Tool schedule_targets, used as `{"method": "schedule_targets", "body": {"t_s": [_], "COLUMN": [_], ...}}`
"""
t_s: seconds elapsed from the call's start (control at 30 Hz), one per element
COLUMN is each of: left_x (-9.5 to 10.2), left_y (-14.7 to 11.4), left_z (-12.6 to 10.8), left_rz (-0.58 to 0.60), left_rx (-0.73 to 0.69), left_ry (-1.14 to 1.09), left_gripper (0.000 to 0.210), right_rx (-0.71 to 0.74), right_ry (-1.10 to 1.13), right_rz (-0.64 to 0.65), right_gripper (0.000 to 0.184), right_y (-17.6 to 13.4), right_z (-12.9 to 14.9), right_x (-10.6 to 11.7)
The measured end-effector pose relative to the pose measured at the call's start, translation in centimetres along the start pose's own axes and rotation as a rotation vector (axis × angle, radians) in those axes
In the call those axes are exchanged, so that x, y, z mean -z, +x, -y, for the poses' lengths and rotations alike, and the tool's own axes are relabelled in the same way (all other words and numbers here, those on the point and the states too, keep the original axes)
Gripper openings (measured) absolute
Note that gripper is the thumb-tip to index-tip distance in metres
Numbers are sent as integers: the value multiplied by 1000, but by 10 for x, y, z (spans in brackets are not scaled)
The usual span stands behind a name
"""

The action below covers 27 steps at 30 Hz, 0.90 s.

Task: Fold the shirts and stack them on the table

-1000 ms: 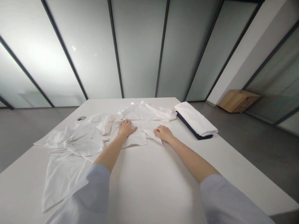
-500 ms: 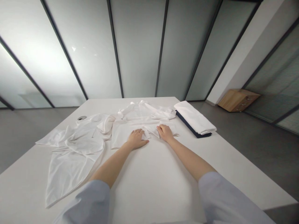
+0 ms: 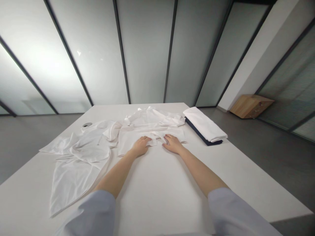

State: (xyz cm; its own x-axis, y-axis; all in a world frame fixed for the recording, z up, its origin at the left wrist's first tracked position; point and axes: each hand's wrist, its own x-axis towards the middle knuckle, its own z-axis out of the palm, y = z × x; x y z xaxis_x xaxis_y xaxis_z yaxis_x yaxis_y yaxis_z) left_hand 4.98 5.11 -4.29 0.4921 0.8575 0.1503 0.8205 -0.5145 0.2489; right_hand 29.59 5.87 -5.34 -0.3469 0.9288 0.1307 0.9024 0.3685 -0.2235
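Observation:
A white shirt-like garment (image 3: 128, 139) lies spread on the table in front of me, its far part rumpled and its near part flatter. My left hand (image 3: 140, 146) rests on its near edge with the fingers stretched out over the fabric. Just to the right, my right hand (image 3: 173, 144) touches the same edge, fingers slightly curled and thumb apart. Between the two hands a small flap of the cloth shows. The fabric under my palms is hidden.
Left of my arm a second white garment (image 3: 73, 183) is sprawled and creased. A folded white cloth (image 3: 205, 124) sits on a dark navy one (image 3: 214, 143) at the right table edge. A round grommet (image 3: 87, 125) is at the far left. Beyond the white table (image 3: 162, 196) stands a wooden cabinet (image 3: 249, 106).
My left thumb has drawn in toward the fingers, and that hand has shifted slightly left. My right hand has loosened, its thumb now spread out from the fingers. The near cloth edge lies flatter.

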Motion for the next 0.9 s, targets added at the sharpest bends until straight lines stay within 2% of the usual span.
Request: {"method": "schedule_targets", "body": {"t_s": [0.13,0.27,0.4,0.5,0.57,0.73,0.8,0.9], "left_x": [-2,2,8,9,9,6,5,5], "left_y": [2,3,3,2,2,0,-1,-2], "left_z": [2,0,-5,-7,-7,-10,-13,-17], "left_rz": [-11,-24,-9,-34,-66,-199,-200,-185], "left_rx": [116,216,233,252,228,-4,-44,-25], "left_ry": [56,96,80,66,58,80,94,104], "left_gripper": [51,39,24,32,36,23,20,19], "right_rx": [-6,-78,-126,-110,-92,-52,-38,14], "right_ry": [-31,-55,-42,-26,-20,-32,-40,-29], "right_rz": [-52,-134,-315,-457,-525,-650,-655,-623], "right_gripper": [38,30,28,24,19,6,5,11], "right_y": [3,3,4,5,6,5,5,5], "right_z": [-2,-3,-3,-4,-5,-4,-4,-1], "right_x": [-1,1,5,5,4,1,0,1]}}
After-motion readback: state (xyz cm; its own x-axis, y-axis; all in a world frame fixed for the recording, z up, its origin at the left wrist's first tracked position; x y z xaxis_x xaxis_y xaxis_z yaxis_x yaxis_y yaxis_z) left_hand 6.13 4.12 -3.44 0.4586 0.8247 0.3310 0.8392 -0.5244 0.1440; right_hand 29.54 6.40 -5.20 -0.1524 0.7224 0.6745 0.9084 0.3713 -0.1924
